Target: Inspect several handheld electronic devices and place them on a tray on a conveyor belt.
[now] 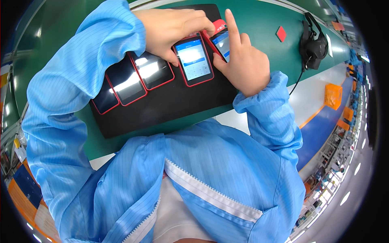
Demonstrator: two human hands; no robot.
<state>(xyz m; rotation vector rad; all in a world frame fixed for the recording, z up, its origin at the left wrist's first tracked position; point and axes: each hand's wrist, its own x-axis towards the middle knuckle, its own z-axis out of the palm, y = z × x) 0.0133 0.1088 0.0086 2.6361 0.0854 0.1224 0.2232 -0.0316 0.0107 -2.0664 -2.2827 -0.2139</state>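
A red-edged touchscreen handheld [193, 60] with a lit keypad-like screen lies on a black mat [162, 107]. My left hand [176, 28] reaches over its top, thumb at its left edge and fingertips by its upper right corner, gripping across it. Just to the right, a second lit handheld [221, 43] lies tilted, partly hidden by my right hand [246, 67]. That hand has its index finger stretched out, its thumb beside this handheld's lower edge and its other fingers bent. Left of these lie three dark-screened handhelds [152, 73], partly covered by my left sleeve.
The mat rests on a green table [263, 18]. A small red piece [281, 34] lies at the far right, near a black strapped device [314, 46] with a cable hanging off the table edge. An orange bin [333, 96] stands beyond, to the right.
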